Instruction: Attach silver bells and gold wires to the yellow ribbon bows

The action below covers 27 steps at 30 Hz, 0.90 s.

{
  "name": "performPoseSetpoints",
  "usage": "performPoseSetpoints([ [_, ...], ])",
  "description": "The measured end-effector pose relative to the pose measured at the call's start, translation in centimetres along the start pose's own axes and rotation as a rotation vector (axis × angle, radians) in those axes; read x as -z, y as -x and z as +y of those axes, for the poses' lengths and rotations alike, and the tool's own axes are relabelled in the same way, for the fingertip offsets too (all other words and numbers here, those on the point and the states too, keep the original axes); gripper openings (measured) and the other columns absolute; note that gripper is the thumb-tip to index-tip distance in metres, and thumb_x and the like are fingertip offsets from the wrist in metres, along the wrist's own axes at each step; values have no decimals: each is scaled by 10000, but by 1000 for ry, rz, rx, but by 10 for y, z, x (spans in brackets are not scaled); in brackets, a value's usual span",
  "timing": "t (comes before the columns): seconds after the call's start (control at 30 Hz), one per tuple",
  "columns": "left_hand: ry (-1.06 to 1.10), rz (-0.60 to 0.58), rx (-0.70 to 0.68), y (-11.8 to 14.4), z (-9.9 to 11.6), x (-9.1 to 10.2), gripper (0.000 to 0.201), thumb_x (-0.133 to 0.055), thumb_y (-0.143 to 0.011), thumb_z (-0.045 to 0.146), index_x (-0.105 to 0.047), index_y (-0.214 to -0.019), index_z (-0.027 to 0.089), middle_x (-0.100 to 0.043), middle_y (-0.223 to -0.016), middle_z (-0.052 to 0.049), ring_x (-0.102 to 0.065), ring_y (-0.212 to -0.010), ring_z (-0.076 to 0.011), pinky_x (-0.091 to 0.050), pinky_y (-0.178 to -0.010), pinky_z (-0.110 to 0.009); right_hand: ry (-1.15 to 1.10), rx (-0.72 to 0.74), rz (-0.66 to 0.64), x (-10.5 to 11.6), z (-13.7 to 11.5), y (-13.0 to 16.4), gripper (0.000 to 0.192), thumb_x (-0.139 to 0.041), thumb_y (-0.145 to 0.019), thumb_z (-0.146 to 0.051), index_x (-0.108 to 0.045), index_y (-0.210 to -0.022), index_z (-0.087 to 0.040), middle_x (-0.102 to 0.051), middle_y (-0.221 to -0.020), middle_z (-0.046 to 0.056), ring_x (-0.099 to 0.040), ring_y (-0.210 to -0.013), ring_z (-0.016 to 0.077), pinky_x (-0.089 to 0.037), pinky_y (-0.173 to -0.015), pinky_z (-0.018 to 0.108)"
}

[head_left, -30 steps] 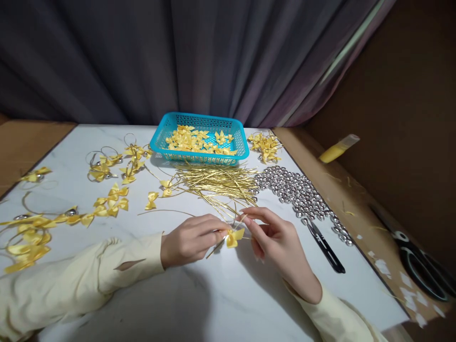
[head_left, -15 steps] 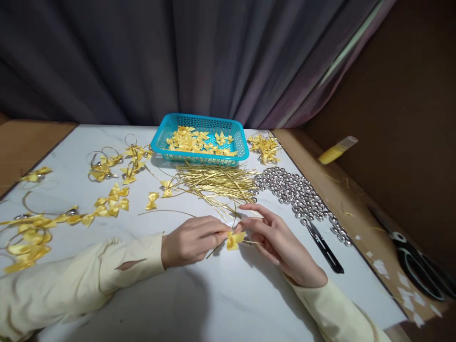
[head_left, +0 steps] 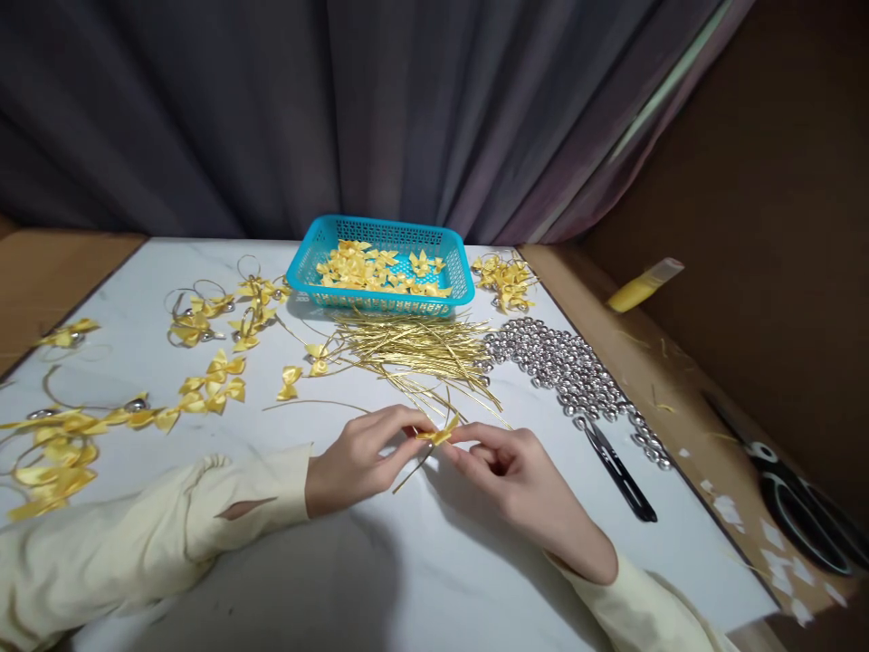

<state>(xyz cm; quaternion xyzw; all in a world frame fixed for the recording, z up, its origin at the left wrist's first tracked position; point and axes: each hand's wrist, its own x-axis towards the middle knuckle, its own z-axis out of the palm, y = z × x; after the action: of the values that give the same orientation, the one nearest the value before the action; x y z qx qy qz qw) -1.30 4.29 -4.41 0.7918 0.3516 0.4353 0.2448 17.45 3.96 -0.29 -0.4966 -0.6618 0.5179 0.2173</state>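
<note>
Between both hands, low over the white board, is a small yellow ribbon bow (head_left: 439, 435) with a thin gold wire tie (head_left: 411, 474) running from it. My left hand (head_left: 370, 455) pinches the bow's left side between thumb and forefinger. From the right, the thumb and forefinger of my right hand (head_left: 520, 471) close on its other side, the remaining fingers curled. Fingertips hide part of the bow and the wire. Just beyond the hands lies a heap of gold wire ties (head_left: 421, 349). Two loose yellow bows (head_left: 290, 382) rest to its left.
A blue basket (head_left: 380, 297) of yellow bows stands at the back. Silver beads (head_left: 557, 362) spread at right, beside black tweezers (head_left: 621, 473). Black scissors (head_left: 801, 507) lie on the right edge. Finished-looking bows with wire loops (head_left: 196, 321) sit at left.
My right hand's fingers, spread before, have closed in a pinch on the bow. The bow has tilted flatter and moved slightly up and left.
</note>
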Motion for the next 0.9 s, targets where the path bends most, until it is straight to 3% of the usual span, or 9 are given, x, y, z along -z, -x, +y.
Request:
performPoseSetpoints([
  [0.17, 66, -27, -73, -2, 2, 2, 231, -498, -819, 75, -559, -1034, 137, -676, -897, -88, -642, -814, -145, -529, -737, -236, 94, 152, 68, -5, 3, 3, 242, -475, -860, -283, -638, -825, -108, -217, -436, -96, -165, -406, 63, -158, -395, 221],
  [0.3, 70, -9, -169, -4, 4, 2, 293, -604, -752, 143, -565, -1041, 120, -682, -900, -120, -643, -841, -199, -534, -748, -311, 213, 317, 154, -10, 5, 5, 184, -473, -858, -190, -636, -831, -109, -295, -444, -84, -225, -401, 63, -229, -414, 203],
  [0.47, -7, 34, -186, -3, 1, -1, 186, -554, -815, 82, -587, -992, 127, -706, -881, -109, -654, -851, -178, -519, -740, -297, 300, 445, 185, -14, 10, 8, 153, -464, -854, -124, -616, -839, -118, -454, -490, -51, -317, -404, 66, -298, -446, 184],
  [0.57, -39, 35, -196, -1, 1, -1, 217, -511, -821, 40, -586, -1008, 121, -700, -937, -122, -645, -905, -179, -506, -745, -300, 306, 467, 207, -16, 12, 9, 148, -450, -859, -113, -595, -832, -123, -525, -555, -24, -382, -425, 67, -320, -464, 179],
  [0.67, -89, 72, -217, -1, 3, -1, 227, -524, -809, 36, -579, -1009, 130, -701, -948, -121, -646, -917, -179, -497, -713, -291, 298, 453, 210, -18, 13, 10, 143, -432, -870, -118, -560, -808, -136, -495, -549, -34, -387, -428, 68, -318, -467, 184],
  [0.9, -201, 80, -273, -2, 6, -2, 227, -531, -795, 60, -548, -1004, 145, -707, -940, -128, -655, -909, -182, -493, -665, -280, 108, 296, 123, -19, 10, 6, 175, -417, -884, -172, -478, -721, -169, -496, -530, -39, -402, -449, 70, -303, -466, 190],
])
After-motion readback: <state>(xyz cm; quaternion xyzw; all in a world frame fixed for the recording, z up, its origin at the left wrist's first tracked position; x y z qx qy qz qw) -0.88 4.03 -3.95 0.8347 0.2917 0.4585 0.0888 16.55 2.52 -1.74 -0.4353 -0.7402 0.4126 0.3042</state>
